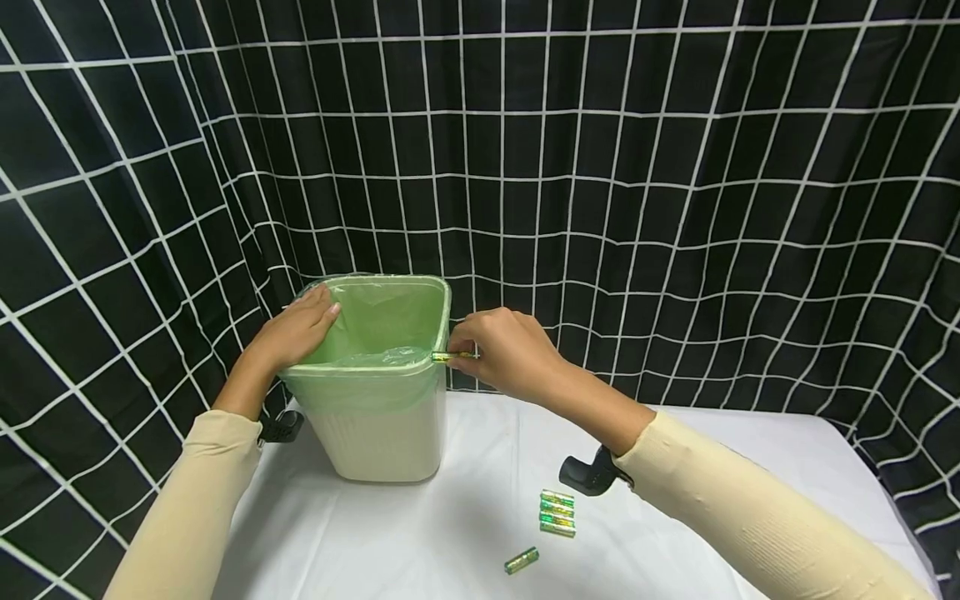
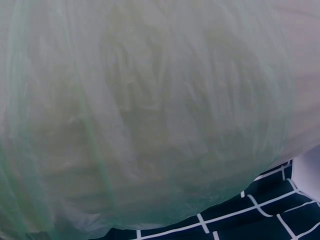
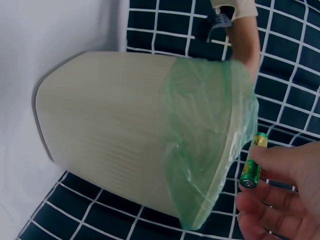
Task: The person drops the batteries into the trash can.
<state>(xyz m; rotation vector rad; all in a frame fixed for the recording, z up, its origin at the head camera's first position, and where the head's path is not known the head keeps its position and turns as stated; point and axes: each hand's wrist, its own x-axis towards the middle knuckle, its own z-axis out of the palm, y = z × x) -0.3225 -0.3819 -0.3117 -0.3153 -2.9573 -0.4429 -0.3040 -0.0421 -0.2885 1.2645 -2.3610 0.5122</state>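
Note:
My right hand [image 1: 510, 350] pinches a green and gold battery [image 1: 454, 356] between thumb and fingers. In the right wrist view the battery [image 3: 253, 160] is beside the bin's rim, its flat end showing. A pale plastic bin [image 1: 375, 442] stands upright, with a thin green bag [image 1: 367, 392] lining it and folded over the rim. On the bin's left rim rests my left hand [image 1: 292, 329], its fingers extended. Only the bag-covered side of the bin [image 2: 160, 115] fills the left wrist view, so the hand is hidden there.
Several green and gold batteries [image 1: 557, 512] lie side by side on the white tablecloth [image 1: 420, 533]. A single battery [image 1: 521, 560] lies apart, nearer the front. Black cloth with a white grid [image 1: 525, 125] hangs behind the table and along the left.

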